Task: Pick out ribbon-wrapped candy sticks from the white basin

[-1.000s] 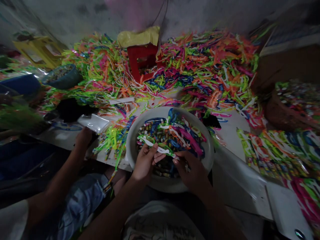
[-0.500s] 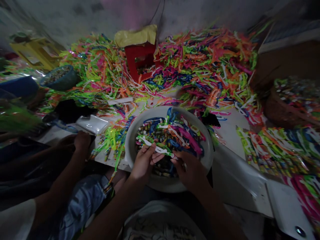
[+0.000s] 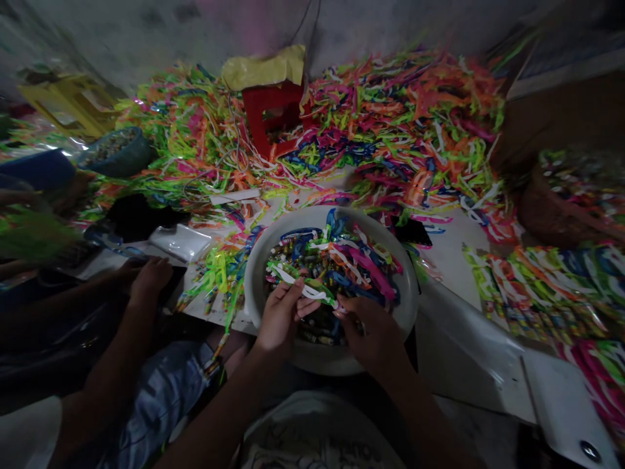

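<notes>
Over a round white basin (image 3: 254, 273), my left hand (image 3: 283, 316) grips a bundle of green and white plastic strips (image 3: 303, 290) between thumb and fingers. At the right end of that bundle, my right hand (image 3: 368, 329) pinches the tip with thumb and forefinger; the small part between its fingers is too dark to make out. Below them the basin holds many small dark cylindrical pieces (image 3: 319, 340), along with blue, pink and orange plastic strips (image 3: 374, 270).
Heaps of coloured strips (image 3: 415, 104) lie behind, around a red stool (image 3: 258, 120). Strips lie in rows (image 3: 541, 280) at right, near a brown basket (image 3: 551, 208). A co-worker's hand (image 3: 153, 277) is at left. Blue bowl (image 3: 122, 153) and yellow stool (image 3: 73, 101) stand back left.
My hands keep nearly the same hold on the green and white strips. The co-worker's hand at left has shifted slightly left and down.
</notes>
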